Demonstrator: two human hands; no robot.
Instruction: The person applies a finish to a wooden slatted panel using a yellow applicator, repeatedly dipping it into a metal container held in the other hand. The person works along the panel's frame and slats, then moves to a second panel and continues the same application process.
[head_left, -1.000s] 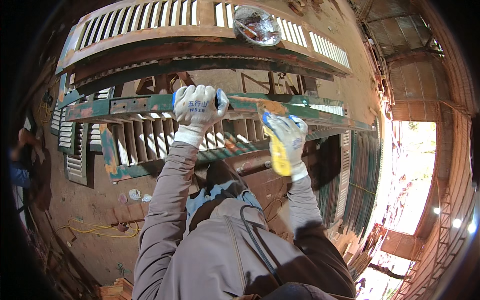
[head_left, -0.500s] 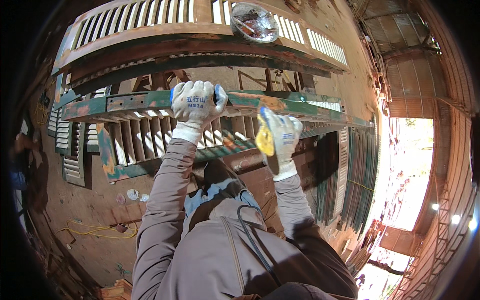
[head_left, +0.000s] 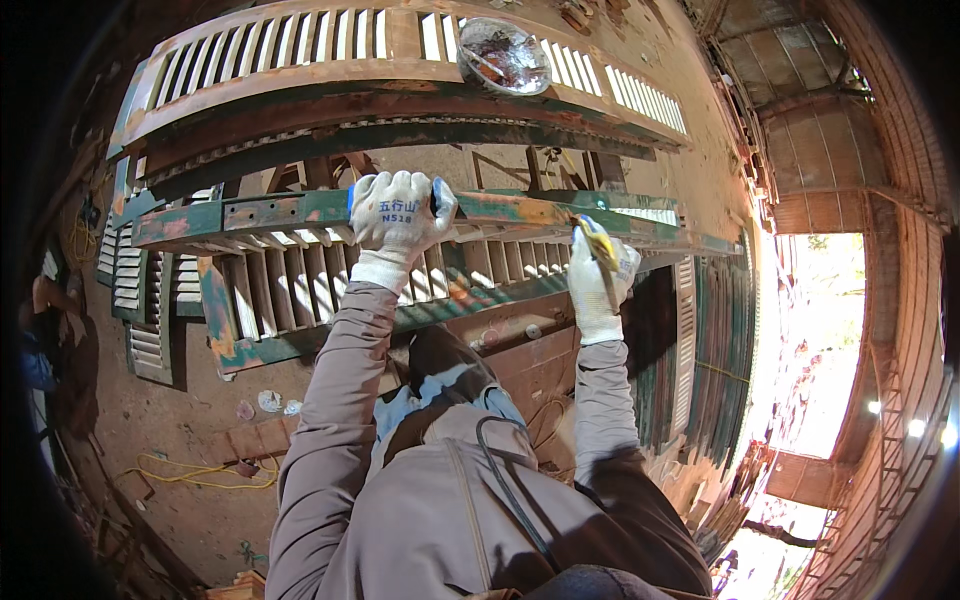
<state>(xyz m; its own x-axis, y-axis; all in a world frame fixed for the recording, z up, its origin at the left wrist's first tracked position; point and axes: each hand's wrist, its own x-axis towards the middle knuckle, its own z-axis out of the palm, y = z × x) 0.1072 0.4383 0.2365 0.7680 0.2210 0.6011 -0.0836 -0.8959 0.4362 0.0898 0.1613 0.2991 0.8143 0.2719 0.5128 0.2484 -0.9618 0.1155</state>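
Observation:
A louvered wooden shutter stands tilted up on its long edge in front of me. Its green paint is worn, with patches of orange-brown wood showing. Gloved in white and blue, my left hand is closed over the upper rail. Further right, my right hand is closed around a flat yellow tool with a brown strip along it; its exact kind I cannot make out. The tool's tip is close to a bare orange patch on the rail, and whether it touches is unclear.
Beyond lies another stack of shutters with a round metal bowl on top. More shutters lean at the left, and long green panels are stacked at the right. A yellow cord lies on the floor.
My right hand has moved rightward along the rail and turned, so the yellow tool now shows edge-on. My left hand keeps its hold on the shutter.

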